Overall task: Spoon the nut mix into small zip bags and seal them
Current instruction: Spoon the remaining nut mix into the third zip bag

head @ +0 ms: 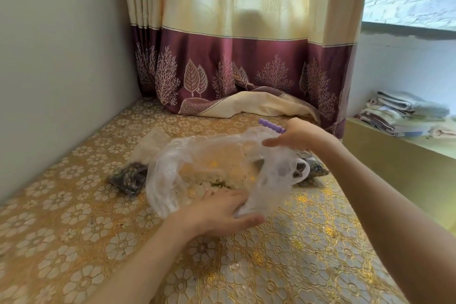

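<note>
A large thin white plastic bag (172,168) lies open on the gold flowered table cover (74,217), with a little nut mix (219,183) at its bottom. My left hand (222,212) grips the bag's near edge. At the far rim, my right hand (301,136) holds a purple ridged spoon handle (271,126) and touches the bag with its fingers; the spoon's bowl is hidden. One filled small zip bag (130,176) rests left of the big bag, and another (312,170) sits to its right, partly covered.
A cream and maroon curtain (234,69) hangs behind and drapes onto the table. A grey wall (61,57) borders the left side. Folded towels (407,113) are stacked on a ledge at the right, under a window.
</note>
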`<action>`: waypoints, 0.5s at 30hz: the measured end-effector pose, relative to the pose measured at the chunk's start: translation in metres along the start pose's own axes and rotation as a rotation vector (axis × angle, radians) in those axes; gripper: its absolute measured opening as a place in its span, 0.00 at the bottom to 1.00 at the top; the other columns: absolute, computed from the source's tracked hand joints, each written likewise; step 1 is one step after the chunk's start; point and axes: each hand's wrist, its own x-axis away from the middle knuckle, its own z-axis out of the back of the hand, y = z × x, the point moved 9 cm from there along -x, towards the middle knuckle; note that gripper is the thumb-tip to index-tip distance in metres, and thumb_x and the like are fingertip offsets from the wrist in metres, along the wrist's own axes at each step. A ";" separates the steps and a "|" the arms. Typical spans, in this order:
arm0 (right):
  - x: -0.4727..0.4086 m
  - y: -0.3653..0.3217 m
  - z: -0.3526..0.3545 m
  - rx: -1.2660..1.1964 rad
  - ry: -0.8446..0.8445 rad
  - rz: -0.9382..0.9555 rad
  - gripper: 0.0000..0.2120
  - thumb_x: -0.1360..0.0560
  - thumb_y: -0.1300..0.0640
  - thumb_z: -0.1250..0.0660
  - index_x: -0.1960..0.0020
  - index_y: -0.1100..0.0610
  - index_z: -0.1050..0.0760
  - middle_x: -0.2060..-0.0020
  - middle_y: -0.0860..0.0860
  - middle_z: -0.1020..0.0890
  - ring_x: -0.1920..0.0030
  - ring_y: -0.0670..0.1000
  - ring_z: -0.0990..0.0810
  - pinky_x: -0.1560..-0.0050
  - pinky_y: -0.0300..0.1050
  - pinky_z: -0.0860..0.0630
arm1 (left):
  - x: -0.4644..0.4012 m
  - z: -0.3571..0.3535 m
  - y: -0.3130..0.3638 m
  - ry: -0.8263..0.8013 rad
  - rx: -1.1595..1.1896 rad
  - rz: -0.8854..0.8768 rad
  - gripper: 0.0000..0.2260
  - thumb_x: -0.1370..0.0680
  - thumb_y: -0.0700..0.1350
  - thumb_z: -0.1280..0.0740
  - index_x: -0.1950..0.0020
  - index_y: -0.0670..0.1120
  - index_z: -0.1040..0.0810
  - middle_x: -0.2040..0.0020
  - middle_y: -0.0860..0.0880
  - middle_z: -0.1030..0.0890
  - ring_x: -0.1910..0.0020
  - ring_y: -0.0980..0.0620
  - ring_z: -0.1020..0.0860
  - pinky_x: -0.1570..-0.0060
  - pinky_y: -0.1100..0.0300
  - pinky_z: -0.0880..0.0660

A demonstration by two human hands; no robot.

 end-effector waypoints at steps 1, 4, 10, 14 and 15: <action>0.002 0.000 0.001 -0.020 0.025 0.024 0.16 0.26 0.40 0.34 0.66 0.49 0.29 0.75 0.50 0.35 0.75 0.48 0.37 0.73 0.41 0.41 | 0.000 -0.001 0.000 0.010 -0.005 0.006 0.47 0.36 0.78 0.61 0.24 0.52 0.46 0.24 0.54 0.43 0.26 0.53 0.45 0.29 0.47 0.53; 0.009 0.000 0.018 -0.186 0.182 0.050 0.22 0.23 0.40 0.41 0.65 0.55 0.27 0.73 0.51 0.29 0.72 0.49 0.32 0.70 0.42 0.35 | 0.000 -0.004 0.001 0.041 -0.016 0.012 0.45 0.34 0.75 0.60 0.23 0.52 0.50 0.23 0.53 0.44 0.26 0.53 0.48 0.29 0.49 0.55; 0.030 -0.013 0.051 -0.902 0.327 0.156 0.21 0.20 0.45 0.42 0.65 0.58 0.27 0.79 0.46 0.33 0.81 0.44 0.39 0.80 0.37 0.41 | -0.001 0.003 0.015 0.147 -0.014 -0.036 0.37 0.29 0.71 0.59 0.23 0.56 0.55 0.23 0.57 0.47 0.26 0.54 0.48 0.28 0.47 0.54; 0.038 -0.022 0.029 -1.210 0.349 0.189 0.20 0.19 0.47 0.43 0.65 0.58 0.29 0.81 0.45 0.30 0.80 0.44 0.32 0.74 0.39 0.33 | -0.002 -0.002 0.026 0.151 -0.053 -0.068 0.37 0.29 0.69 0.61 0.23 0.53 0.53 0.23 0.56 0.50 0.25 0.54 0.50 0.27 0.52 0.56; 0.038 -0.019 0.019 -1.217 0.368 0.158 0.21 0.19 0.47 0.43 0.66 0.58 0.29 0.80 0.46 0.28 0.79 0.45 0.28 0.72 0.41 0.30 | 0.000 -0.001 0.026 0.164 -0.036 -0.079 0.37 0.28 0.69 0.61 0.23 0.53 0.51 0.23 0.56 0.49 0.25 0.55 0.49 0.29 0.55 0.57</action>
